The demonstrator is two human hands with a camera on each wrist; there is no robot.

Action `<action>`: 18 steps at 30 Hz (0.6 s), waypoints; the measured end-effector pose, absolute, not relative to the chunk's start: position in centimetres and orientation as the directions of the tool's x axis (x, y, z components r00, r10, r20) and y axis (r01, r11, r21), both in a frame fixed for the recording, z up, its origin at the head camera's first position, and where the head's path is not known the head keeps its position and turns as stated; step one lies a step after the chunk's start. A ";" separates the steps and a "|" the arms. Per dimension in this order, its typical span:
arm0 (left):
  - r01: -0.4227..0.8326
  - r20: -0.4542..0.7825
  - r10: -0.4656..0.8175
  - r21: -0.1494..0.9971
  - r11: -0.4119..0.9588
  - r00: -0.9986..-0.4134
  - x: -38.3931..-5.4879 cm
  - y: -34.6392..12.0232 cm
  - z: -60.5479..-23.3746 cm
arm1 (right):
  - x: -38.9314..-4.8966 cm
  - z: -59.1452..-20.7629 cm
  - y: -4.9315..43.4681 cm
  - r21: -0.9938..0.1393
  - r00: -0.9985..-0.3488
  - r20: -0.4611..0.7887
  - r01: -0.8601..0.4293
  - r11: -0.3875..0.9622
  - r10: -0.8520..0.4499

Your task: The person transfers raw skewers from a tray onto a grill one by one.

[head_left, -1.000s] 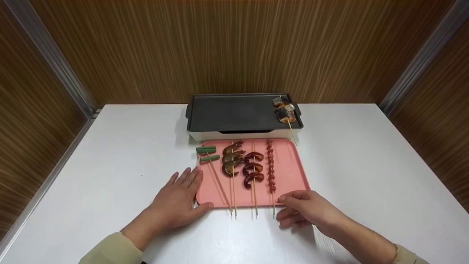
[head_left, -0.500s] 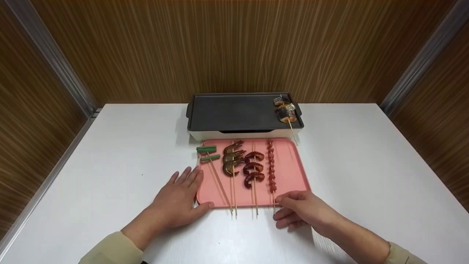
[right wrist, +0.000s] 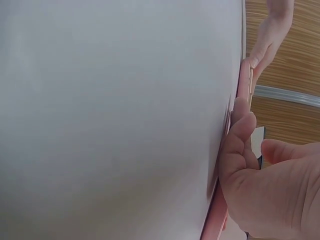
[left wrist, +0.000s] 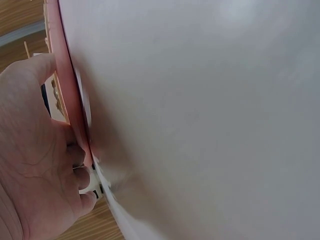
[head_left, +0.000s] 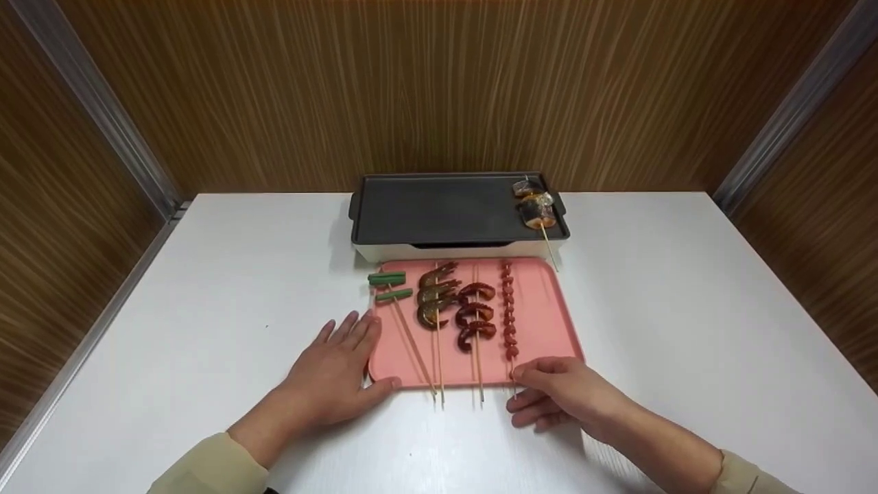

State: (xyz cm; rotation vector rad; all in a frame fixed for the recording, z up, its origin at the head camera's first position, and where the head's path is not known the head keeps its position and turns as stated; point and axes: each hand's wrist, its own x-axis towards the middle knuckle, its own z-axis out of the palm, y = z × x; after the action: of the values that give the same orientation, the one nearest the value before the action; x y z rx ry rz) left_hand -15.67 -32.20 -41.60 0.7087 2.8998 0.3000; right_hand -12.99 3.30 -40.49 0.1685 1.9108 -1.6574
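With your left hand (head_left: 333, 377) spread on the tray (head_left: 545, 312), pinch the red skewer (head_left: 509, 320) squarely (can't tell if your right hand (head_left: 576, 390) has it).

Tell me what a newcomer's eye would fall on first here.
Probably the pink tray at centre, with a shrimp skewer and a skewer of dark-red curls on it. Behind it sits a black griddle bearing one chunky skewer at its right end. Next come the left hand on the tray's left edge and the right hand at the near end of the thin red skewer.
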 end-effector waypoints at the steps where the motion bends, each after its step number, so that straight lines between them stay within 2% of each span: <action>1: 0.440 -0.091 0.468 0.225 0.869 -0.879 -15.7 -32.2 -41.6 | -13.0 -40.5 3.3 -0.859 -0.813 -0.510 0.467 0.211 -0.281; 18: 0.449 -0.074 0.477 0.237 0.862 -0.876 -15.6 -32.2 -41.8 | -13.0 -40.7 3.5 -0.871 -0.813 -0.491 0.456 0.183 -0.312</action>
State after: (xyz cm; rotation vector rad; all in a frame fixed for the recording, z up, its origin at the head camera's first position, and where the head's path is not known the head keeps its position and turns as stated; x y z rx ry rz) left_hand -15.65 -32.17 -41.79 0.7252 2.9046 0.3223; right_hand -13.00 3.47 -40.69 0.1356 1.8770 -1.6902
